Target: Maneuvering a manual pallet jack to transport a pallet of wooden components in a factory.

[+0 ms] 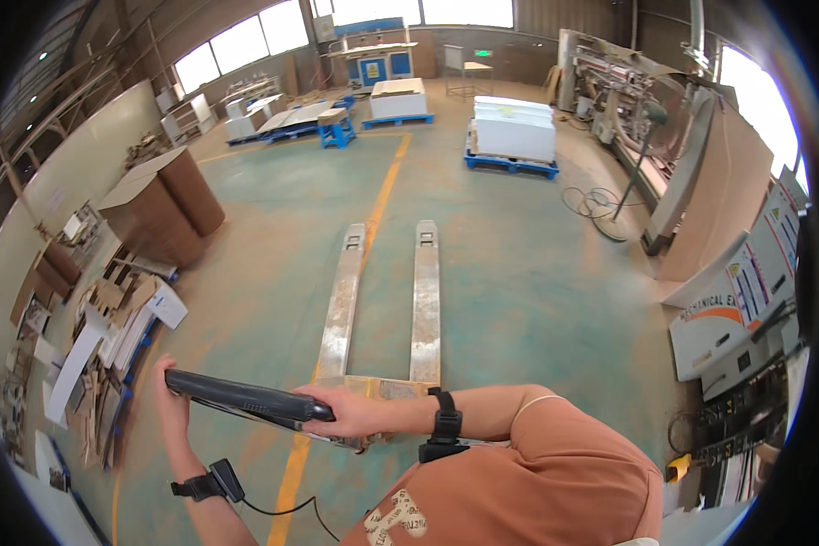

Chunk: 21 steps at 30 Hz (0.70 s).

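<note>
A pallet jack stands on the green floor before me, its two scuffed metal forks pointing away and bearing nothing. Its black handle crosses in front of my body, slanting down to the right. At the handle's left end my left hand is closed round it. My right hand grips the other end, with the fingers partly hidden by the handle. Both wrists wear black straps with small boxes, and a thin cable runs from the left one. Below the handle, part of the yellowish jack body shows.
Stacked white panels sit on a blue pallet ahead right; another loaded pallet is farther back. Brown rolls and scrap board line the left. A machine cabinet, a leaning board and a coiled hose are at right.
</note>
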Tool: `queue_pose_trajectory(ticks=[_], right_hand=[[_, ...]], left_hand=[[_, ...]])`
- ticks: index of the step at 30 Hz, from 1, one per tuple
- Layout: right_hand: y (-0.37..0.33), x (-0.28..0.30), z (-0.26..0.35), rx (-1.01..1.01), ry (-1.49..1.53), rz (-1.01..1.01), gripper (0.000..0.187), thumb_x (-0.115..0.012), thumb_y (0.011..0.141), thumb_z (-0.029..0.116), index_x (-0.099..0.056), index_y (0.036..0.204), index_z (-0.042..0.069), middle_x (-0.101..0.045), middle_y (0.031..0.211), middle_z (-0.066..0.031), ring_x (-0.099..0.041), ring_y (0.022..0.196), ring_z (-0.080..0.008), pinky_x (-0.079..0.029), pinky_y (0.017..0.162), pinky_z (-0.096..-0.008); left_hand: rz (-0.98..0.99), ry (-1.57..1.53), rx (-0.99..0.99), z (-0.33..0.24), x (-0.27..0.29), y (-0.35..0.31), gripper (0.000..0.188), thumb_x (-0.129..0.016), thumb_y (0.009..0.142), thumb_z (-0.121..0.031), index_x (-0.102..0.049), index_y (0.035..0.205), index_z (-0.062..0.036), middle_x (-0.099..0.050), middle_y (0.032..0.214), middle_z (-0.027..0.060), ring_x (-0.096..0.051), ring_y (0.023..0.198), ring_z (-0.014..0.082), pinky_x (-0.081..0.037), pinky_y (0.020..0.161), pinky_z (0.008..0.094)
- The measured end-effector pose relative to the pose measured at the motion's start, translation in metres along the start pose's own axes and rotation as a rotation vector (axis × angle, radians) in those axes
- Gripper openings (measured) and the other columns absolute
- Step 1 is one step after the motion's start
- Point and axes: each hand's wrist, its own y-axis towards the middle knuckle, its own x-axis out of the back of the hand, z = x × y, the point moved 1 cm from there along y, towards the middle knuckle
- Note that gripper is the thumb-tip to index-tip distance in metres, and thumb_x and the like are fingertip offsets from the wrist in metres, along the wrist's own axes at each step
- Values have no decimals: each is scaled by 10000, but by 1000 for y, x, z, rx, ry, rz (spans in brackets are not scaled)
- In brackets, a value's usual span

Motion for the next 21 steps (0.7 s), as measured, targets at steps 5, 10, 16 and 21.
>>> queue_pose_trajectory(ticks=[5,10,16,21], right_hand=[[1,36,-3,-51,-245,-327,406,-618,748,64,-505,1137,71,-615,901,-135,-621,823,-259,-483,703,-323],[34,93,-44,176,-414,-753,350,-581,680,-99,-579,986,71,-623,807,-78,-597,725,-173,-472,667,-285],[113,120,-83,193,-264,-885,290,-624,672,-70,-579,922,68,-609,730,-96,-597,661,-162,-458,619,-261],[162,118,-99,187,-262,-764,326,-587,659,-127,-565,937,43,-650,793,-63,-626,767,-126,-479,694,-245]], left_hand=[[-67,-198,118,11,-20,-8,276,-613,619,48,-499,855,-34,-529,797,110,-515,747,290,-431,716,331],[-125,-187,-27,-42,-5,-75,358,-669,582,-38,-557,922,-40,-542,807,130,-543,764,315,-433,697,384],[-59,-249,111,-93,4,-93,415,-675,613,-80,-558,1007,-30,-546,856,128,-546,771,303,-438,717,359],[-144,-282,220,-108,-7,-103,432,-700,618,-104,-560,1014,-4,-563,855,123,-556,771,271,-446,714,353]])
